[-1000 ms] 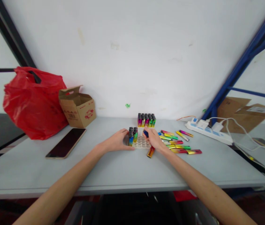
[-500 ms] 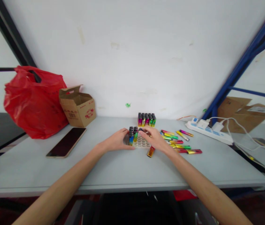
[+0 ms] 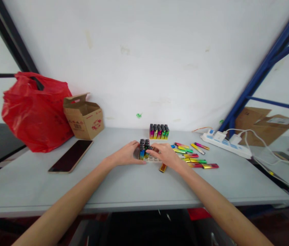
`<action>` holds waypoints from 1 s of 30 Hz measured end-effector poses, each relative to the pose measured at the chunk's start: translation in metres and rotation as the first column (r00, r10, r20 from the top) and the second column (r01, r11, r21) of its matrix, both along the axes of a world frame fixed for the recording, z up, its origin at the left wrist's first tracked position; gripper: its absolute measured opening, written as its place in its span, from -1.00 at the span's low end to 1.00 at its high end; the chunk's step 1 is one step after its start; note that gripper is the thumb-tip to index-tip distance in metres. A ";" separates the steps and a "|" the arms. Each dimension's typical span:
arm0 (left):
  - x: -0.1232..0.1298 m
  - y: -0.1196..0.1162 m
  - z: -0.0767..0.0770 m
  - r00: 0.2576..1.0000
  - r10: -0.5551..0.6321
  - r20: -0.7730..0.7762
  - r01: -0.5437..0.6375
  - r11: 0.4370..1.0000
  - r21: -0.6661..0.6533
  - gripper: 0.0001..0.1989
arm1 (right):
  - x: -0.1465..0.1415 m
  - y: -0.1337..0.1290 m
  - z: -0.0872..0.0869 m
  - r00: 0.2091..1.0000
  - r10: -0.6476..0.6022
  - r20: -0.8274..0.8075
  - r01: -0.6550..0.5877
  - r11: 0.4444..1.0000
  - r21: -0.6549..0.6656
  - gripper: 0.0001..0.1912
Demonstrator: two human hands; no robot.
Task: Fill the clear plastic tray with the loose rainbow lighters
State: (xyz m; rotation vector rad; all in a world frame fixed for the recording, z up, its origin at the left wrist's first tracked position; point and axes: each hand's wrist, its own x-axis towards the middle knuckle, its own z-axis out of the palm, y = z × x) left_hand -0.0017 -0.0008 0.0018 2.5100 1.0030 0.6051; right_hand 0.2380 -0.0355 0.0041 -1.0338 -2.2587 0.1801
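Several black-topped lighters [image 3: 142, 150] stand upright at the left side of a pale tray with round holes [image 3: 152, 159]. My left hand [image 3: 127, 153] is spread around the tray's left end, thumb along the front and fingers behind. Over the tray, my right hand [image 3: 162, 152] pinches a black-topped lighter [image 3: 149, 149] beside the standing ones; its lower part is hard to make out. The right hand hides much of the tray. A gold lighter [image 3: 163, 167] lies just in front of the tray.
Loose shiny lighters [image 3: 191, 155] lie to the right. Behind stands a full block of lighters [image 3: 159, 132]. A phone [image 3: 71, 155], open carton [image 3: 84, 118] and red bag [image 3: 38, 112] are left, a power strip [image 3: 226, 145] right.
My right hand has moved left over the tray, bringing the pinched lighter next to the standing ones. My left hand stays around the tray's left end.
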 end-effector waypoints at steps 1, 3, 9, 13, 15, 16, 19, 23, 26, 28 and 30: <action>0.000 0.000 0.000 1.000 0.005 -0.013 -0.005 1.000 0.002 -0.31 | 0.000 0.001 0.000 1.000 0.007 0.026 -0.007 1.000 0.005 -0.71; 0.000 0.001 -0.001 0.999 0.015 -0.031 -0.015 1.000 0.007 -0.30 | -0.001 0.003 -0.001 0.997 0.027 0.076 -0.028 1.000 0.010 -0.72; -0.001 0.003 -0.002 0.999 0.024 -0.034 -0.024 1.000 0.006 -0.28 | -0.008 0.003 0.000 0.955 -0.158 0.250 0.151 0.987 0.048 -0.55; -0.001 0.001 0.000 0.998 0.040 -0.049 -0.040 0.999 -0.003 -0.26 | 0.004 0.002 0.009 0.956 -0.153 0.251 0.167 0.986 -0.031 -0.46; -0.001 0.001 0.001 0.997 0.041 -0.065 -0.041 0.999 -0.001 -0.25 | 0.024 0.006 0.016 0.956 -0.203 0.211 0.210 0.978 -0.010 -0.49; -0.001 0.001 0.001 0.996 0.043 -0.076 -0.043 0.999 0.001 -0.25 | 0.037 0.009 0.019 0.951 -0.246 0.189 0.249 0.968 0.005 -0.53; -0.002 0.002 0.000 0.994 0.049 -0.099 -0.048 0.999 0.012 -0.25 | 0.085 0.019 0.024 0.918 -0.343 0.198 0.351 0.936 -0.006 -0.73; -0.002 0.004 -0.003 0.994 0.046 -0.096 -0.043 0.999 0.030 -0.25 | 0.140 0.024 0.024 0.847 -0.419 0.328 0.488 0.857 -0.167 -0.88; -0.002 0.005 -0.002 0.994 0.046 -0.095 -0.044 0.999 0.021 -0.22 | 0.160 0.020 0.023 0.817 -0.422 0.393 0.555 0.761 -0.335 -0.88; -0.002 0.004 -0.002 0.995 0.050 -0.090 -0.050 0.999 0.004 -0.20 | 0.163 0.018 0.023 0.817 -0.417 0.399 0.562 0.733 -0.385 -0.86; -0.002 0.004 -0.002 0.995 0.057 -0.076 -0.058 0.998 -0.007 -0.19 | 0.162 0.017 0.024 0.813 -0.412 0.411 0.565 0.729 -0.387 -0.84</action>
